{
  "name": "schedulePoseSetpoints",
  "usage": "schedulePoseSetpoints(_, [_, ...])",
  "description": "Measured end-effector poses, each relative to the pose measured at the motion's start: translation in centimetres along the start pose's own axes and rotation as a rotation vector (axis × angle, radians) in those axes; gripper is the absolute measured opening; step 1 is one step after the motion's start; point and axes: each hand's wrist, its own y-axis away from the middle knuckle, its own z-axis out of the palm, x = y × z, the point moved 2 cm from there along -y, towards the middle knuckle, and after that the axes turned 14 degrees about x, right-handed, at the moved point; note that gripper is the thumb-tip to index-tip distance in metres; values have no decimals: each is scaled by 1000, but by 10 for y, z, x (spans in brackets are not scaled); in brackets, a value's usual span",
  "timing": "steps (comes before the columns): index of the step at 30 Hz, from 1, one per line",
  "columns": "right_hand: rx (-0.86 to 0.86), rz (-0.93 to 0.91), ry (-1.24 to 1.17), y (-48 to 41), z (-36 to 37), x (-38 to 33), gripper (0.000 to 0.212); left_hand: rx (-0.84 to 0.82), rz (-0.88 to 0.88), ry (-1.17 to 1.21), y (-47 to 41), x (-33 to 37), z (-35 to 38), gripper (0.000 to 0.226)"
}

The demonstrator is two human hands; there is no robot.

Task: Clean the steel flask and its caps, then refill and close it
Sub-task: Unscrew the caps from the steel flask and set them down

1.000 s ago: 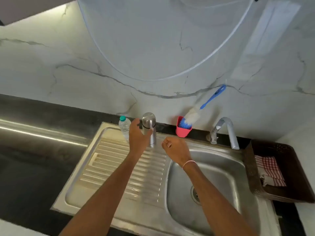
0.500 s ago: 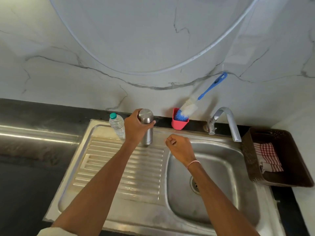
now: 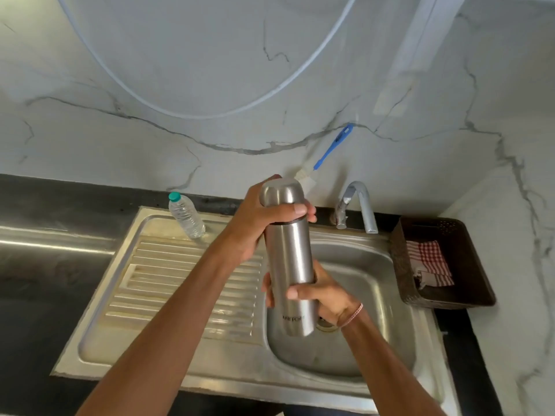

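While the steel flask hangs nearly upright above the sink basin | left grip curled round its cap at the top | right grip clasping the lower body | plastic bottle stands at the draining board's back edge | checked cloth lies in the brown basket

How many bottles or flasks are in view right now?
2. The tall cylindrical steel flask is held above the sink, left hand on its cap, right hand lower down. The small clear plastic bottle with a teal cap stands at the drainboard's back edge. None seems hidden.
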Motion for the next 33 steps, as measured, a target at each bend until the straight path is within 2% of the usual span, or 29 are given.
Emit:
schedulePoseSetpoints(1, [-46, 6, -53, 10, 5, 1, 58, -68, -55, 94, 7, 0, 13, 37])
schedulePoseSetpoints(3, [-2, -5, -88, 26, 8, 5, 57, -107, -140, 179, 19, -2, 30, 28])
schedulePoseSetpoints(9, [287, -102, 73, 54, 1, 20, 59, 62, -120, 96, 46, -18, 51, 29])
schedulePoseSetpoints(14, [422, -150, 210, 72, 3, 24, 55, 181, -140, 81, 61, -24, 59, 30])
schedulePoseSetpoints(16, [490, -161, 324, 74, 3, 21, 53, 324, -143, 22, 64, -27, 62, 28])
schedulePoseSetpoints(19, [756, -176, 754, 73, 2, 16, 60, 698, -150, -157, 66, -36, 65, 49])
schedulePoseSetpoints(21, [856, -183, 917, 70, 3, 16, 66, 826, -170, -207, 70, -38, 70, 56])
schedulePoseSetpoints(23, [889, -183, 908, 69, 2, 19, 67, 760, -151, -238, 75, -34, 74, 56])
schedulePoseSetpoints(25, [864, -188, 808, 69, -4, 16, 67, 582, -128, -214, 77, -31, 72, 52])
schedulePoseSetpoints(29, [695, -267, 516, 72, -12, 3, 60, 243, -101, 103, 78, -27, 50, 53])
schedulePoseSetpoints(31, [642, -284, 465, 74, -13, -2, 59, 167, -59, 162, 77, -22, 44, 47])
schedulePoseSetpoints(33, [631, -297, 471, 75, -12, -5, 58, 180, -32, 140, 76, -17, 41, 46])
